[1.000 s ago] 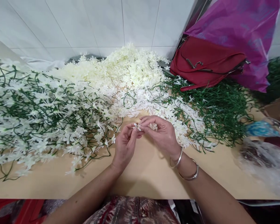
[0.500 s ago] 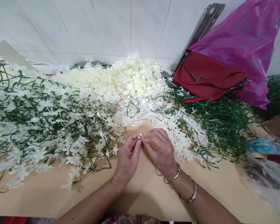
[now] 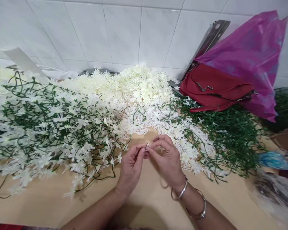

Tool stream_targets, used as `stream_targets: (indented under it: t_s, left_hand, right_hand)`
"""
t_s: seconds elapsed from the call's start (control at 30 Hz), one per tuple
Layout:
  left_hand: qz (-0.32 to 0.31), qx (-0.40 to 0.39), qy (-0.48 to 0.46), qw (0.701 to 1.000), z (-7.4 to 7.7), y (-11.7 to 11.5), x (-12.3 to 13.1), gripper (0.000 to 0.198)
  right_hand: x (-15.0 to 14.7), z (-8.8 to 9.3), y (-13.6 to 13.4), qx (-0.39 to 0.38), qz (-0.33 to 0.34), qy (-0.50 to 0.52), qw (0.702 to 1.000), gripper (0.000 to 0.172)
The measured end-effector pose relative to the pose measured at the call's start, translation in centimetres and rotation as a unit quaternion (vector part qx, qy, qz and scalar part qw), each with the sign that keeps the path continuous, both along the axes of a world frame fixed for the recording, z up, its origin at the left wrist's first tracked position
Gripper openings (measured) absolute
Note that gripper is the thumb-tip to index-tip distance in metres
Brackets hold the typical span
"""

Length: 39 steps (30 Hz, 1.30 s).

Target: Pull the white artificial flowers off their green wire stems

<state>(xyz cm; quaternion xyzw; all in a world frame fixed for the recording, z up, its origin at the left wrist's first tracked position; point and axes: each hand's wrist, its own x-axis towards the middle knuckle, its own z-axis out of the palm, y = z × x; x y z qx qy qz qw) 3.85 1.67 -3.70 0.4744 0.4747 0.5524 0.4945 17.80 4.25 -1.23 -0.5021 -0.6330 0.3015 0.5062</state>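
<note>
Over the table's front part, my left hand (image 3: 131, 164) and my right hand (image 3: 167, 159) meet fingertip to fingertip. Both pinch one small white flower piece (image 3: 147, 145), mostly hidden by the fingers. Just beyond them lie loose white flower pieces with thin stamens (image 3: 144, 123). Left of my hands spreads a heap of white artificial flowers on green stems (image 3: 60, 124). Cream-white blossoms (image 3: 139, 84) are piled behind, against the wall. Green plastic stems (image 3: 230, 134) lie in a heap to the right of my right hand.
A red handbag (image 3: 213, 86) rests on the green stems, with a purple plastic bag (image 3: 249, 60) behind it. A metal bar (image 3: 213, 35) leans on the tiled wall (image 3: 124, 35). At the right edge lies a clear plastic bag (image 3: 276, 191) with dark contents.
My head view has tilted up a little, so everything sits lower. My right hand's fingers have shifted, and less of the small white piece shows between the fingertips.
</note>
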Motion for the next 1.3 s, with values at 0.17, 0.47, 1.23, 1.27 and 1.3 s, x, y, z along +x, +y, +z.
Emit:
stream_targets:
  t_s: [0.17, 0.47, 1.23, 1.27, 1.3]
  left_hand:
    - [-0.016, 0.017, 0.009, 1.000, -0.4, 0.1, 0.0, 0.024]
    - [-0.031, 0.060, 0.004, 0.998, -0.1, 0.1, 0.1, 0.022]
    - [0.027, 0.052, -0.033, 0.998, 0.1, 0.0, -0.2, 0.016]
    - [0.030, 0.051, -0.030, 0.998, 0.1, -0.1, -0.2, 0.016]
    - [0.030, 0.049, -0.028, 0.998, 0.1, -0.1, -0.3, 0.016]
  right_hand:
    - [0.6, -0.7, 0.8, -0.079, 0.066, 0.103, 0.989, 0.009]
    - [0.5, -1.2, 0.6, -0.024, 0.061, 0.074, 0.995, 0.009]
    - [0.2, -0.1, 0.4, 0.034, 0.064, 0.012, 0.997, 0.011]
    - [0.3, -0.1, 0.5, 0.035, 0.077, 0.007, 0.996, 0.009]
    - [0.4, 0.0, 0.6, 0.043, 0.089, 0.000, 0.995, 0.007]
